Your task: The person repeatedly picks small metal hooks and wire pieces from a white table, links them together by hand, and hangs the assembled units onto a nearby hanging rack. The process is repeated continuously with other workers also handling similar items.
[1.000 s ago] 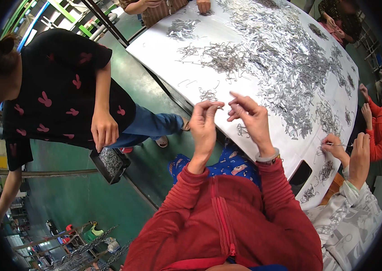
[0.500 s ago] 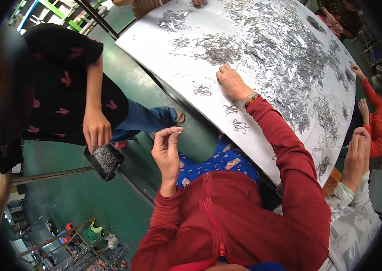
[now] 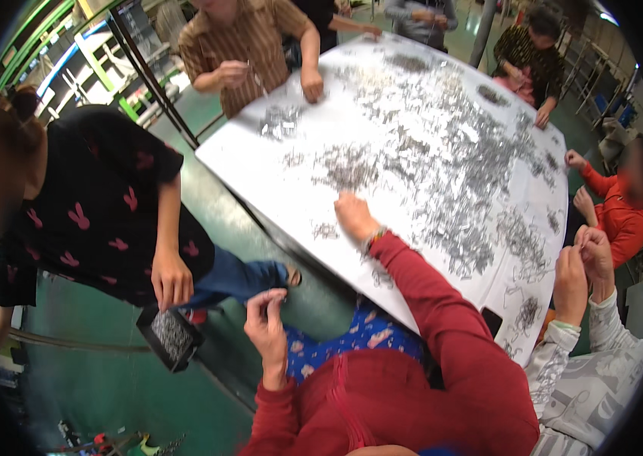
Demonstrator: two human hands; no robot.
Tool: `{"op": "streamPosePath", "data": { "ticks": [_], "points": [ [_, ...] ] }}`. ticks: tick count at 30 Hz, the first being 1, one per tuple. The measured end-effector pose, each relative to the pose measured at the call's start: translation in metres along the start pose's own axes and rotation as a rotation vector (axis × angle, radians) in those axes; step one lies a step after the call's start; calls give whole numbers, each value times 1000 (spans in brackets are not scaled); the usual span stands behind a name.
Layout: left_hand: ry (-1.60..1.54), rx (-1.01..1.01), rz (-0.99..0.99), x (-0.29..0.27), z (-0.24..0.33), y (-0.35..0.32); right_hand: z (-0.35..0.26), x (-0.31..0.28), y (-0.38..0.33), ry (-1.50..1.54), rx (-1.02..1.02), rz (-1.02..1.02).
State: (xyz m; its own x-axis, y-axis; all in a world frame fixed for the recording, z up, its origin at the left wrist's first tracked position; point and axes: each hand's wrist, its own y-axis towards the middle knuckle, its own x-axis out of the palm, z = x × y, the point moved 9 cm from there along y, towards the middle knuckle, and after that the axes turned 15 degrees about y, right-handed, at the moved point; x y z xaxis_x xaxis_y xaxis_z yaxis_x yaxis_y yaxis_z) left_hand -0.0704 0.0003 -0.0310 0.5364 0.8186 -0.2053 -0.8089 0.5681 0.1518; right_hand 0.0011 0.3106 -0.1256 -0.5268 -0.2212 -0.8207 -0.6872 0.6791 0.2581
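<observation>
A white tabletop (image 3: 260, 178) is bearing a broad spread of flat silvery metal pieces (image 3: 443, 156). A smaller heap of bent wires (image 3: 346, 166) is lying on the spread's left side. The right hand (image 3: 357, 215) is sitting at this heap's near edge, fingers curled; I cannot tell what it is holding. The left hand (image 3: 266, 327) is hovering off the tabletop, fingertips pinching together, anything between them too blurred to tell. A small wire cluster (image 3: 325, 230) is lying beside the right hand.

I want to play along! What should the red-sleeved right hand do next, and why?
Perhaps pinch one piece from the dark wire pile: the right hand is just by its near edge, the left hand apart from the table.
</observation>
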Motion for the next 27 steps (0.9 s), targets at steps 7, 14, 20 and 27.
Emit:
{"op": "streamPosePath", "data": {
  "ticks": [7, 14, 20, 27],
  "points": [
    [-8, 172, 20, -13, 16, -4, 31, -36, -21, 93, 218, -74],
    [-47, 152, -3, -2, 8, -5, 16, -53, -92, 143, 105, -88],
    [-31, 197, -9, -5, 18, -3, 24, -99, -122, 393, 103, 372],
    [-53, 133, -94, 18, -1, 4, 81, -118, -83, 191, 60, 73]
  ]
}}
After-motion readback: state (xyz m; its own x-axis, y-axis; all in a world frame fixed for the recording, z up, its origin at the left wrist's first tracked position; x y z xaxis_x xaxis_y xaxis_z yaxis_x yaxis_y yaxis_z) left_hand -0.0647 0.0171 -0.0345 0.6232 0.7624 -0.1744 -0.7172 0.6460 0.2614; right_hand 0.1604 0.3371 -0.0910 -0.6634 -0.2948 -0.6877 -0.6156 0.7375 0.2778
